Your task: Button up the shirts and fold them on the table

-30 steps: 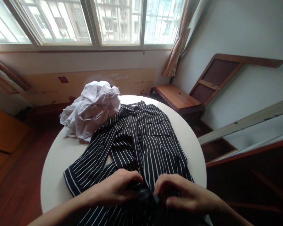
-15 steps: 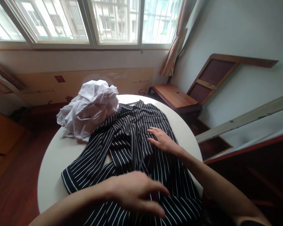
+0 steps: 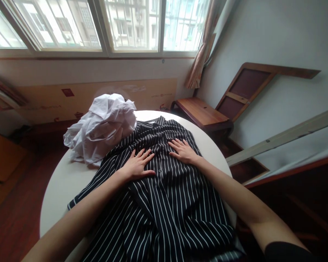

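Note:
A black shirt with white stripes (image 3: 169, 196) is spread over the round white table (image 3: 53, 198), its collar toward the window and its lower part wrinkled toward me. My left hand (image 3: 138, 165) lies flat on the shirt's left chest, fingers spread. On the other side of the button line, my right hand (image 3: 183, 151) rests flat on the right chest with its fingers apart. Neither hand grips the cloth. A button shows between them. Part of the shirt's left sleeve is hidden under my left forearm.
A crumpled heap of white cloth (image 3: 104, 125) sits on the table's far left, touching the shirt. Beyond the table stand a low wooden bench (image 3: 200, 111) and a large board (image 3: 120, 89) under the window. A dark wooden piece (image 3: 297, 196) is close on the right.
My left hand has gone from hovering near the front up onto the left chest. My right hand has shifted slightly farther away. The shirt's front lies flatter and more spread.

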The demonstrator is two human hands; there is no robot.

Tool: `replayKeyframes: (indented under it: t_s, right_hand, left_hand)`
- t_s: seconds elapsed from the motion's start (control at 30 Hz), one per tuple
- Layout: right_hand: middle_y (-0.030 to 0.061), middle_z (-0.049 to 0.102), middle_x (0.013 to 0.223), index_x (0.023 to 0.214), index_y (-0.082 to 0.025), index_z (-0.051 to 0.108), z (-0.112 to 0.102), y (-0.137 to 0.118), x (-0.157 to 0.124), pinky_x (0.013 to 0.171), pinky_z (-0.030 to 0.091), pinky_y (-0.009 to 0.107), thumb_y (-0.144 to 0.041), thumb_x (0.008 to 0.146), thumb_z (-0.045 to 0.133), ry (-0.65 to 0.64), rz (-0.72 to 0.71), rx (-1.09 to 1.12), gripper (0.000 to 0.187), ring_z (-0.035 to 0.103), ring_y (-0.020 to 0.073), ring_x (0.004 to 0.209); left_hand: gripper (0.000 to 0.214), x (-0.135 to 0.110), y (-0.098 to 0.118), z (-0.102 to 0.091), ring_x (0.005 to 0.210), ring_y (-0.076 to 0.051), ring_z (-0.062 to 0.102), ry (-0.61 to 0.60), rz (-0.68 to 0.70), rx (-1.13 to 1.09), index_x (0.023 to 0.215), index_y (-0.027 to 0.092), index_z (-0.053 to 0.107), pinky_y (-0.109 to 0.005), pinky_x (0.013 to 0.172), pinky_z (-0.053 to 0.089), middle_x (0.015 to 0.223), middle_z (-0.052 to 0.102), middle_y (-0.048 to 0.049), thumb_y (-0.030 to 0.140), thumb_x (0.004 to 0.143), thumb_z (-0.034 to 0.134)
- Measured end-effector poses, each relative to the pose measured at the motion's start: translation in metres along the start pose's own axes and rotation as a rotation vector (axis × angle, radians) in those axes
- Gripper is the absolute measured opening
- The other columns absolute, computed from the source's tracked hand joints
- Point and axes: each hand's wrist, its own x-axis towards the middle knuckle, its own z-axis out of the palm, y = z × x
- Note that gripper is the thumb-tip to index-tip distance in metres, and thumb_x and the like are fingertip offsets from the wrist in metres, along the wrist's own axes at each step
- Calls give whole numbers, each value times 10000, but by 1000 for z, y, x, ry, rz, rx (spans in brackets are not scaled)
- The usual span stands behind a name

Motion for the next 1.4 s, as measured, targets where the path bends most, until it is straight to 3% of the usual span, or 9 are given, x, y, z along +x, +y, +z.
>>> replayKeyframes:
  t_s: [0.17, 0.27, 0.37, 0.47, 0.57, 0.73, 0.93, 1.17, 1.4]
  right_hand:
    - [111, 265, 1510, 1448, -224, 299, -3, 12, 9, 1127, 113, 497, -644, 882, 301, 2, -36, 33, 705, 173, 280, 1409]
    - [123, 331, 1481, 1396, -207, 399, -8, 8, 8, 1115, 155, 499, -615, 885, 356, 30, -38, 106, 656, 235, 283, 1388]
    - [131, 506, 1338, 1208, -173, 578, -16, -13, 5, 1056, 289, 449, -533, 885, 447, 188, 72, 183, 501, 408, 271, 1274]
    - [106, 629, 1074, 985, -164, 632, -22, -47, 6, 897, 413, 360, -389, 853, 557, 344, 191, 214, 271, 558, 227, 1023]
    - [56, 650, 905, 874, -186, 613, -20, -74, 11, 773, 429, 307, -305, 846, 560, 275, 213, 261, 134, 589, 185, 844]
    - [79, 647, 923, 885, -175, 610, -12, -90, 18, 762, 426, 300, -318, 848, 526, 200, 331, 179, 170, 602, 202, 857]
    - [101, 644, 931, 891, -157, 615, -11, -95, 17, 751, 426, 292, -250, 832, 509, 177, 368, 109, 153, 601, 205, 847]
    - [56, 662, 901, 855, -171, 603, -13, -77, 15, 793, 399, 271, -168, 856, 450, 202, 343, 316, 153, 590, 169, 862]
    - [94, 642, 907, 891, -166, 599, -15, -89, 13, 761, 423, 301, -337, 874, 489, 238, 319, 144, 204, 589, 202, 836]
  left_hand:
    - [889, 7, -17, -11, 1411, -372, 66, -77, 10, -24, 1459, 348, 213, -621, 1075, -3, 1558, 110, -22, 788, 711, 406]
    - [857, 11, -13, -23, 1381, -376, 180, -87, -2, -44, 1415, 337, 340, -595, 1074, 103, 1531, 239, -49, 749, 683, 512]
    - [535, 21, 0, -36, 1225, -311, 429, 29, -91, -35, 1193, 269, 591, -486, 1015, 289, 1312, 544, -76, 599, 775, 543]
    - [282, 35, 15, -39, 1055, -260, 540, 155, -218, -29, 994, 228, 662, -397, 906, 385, 1069, 655, -66, 425, 824, 553]
    - [209, 49, 24, -31, 1002, -229, 568, 192, -261, -72, 958, 229, 663, -333, 838, 416, 1030, 658, -51, 350, 815, 571]
    - [200, 57, 29, -10, 960, -213, 583, 295, -308, -154, 949, 213, 664, -321, 816, 415, 986, 651, -57, 314, 849, 523]
    - [162, 61, 28, -2, 954, -218, 583, 310, -334, -253, 861, 212, 670, -352, 840, 401, 944, 666, -47, 296, 844, 532]
    - [163, 64, 20, -1, 904, -189, 608, 362, -337, -395, 859, 219, 666, -317, 817, 412, 933, 687, -25, 306, 847, 529]
    - [148, 60, 19, -4, 888, -197, 614, 380, -372, -350, 814, 215, 666, -329, 799, 405, 911, 694, -24, 299, 830, 545]
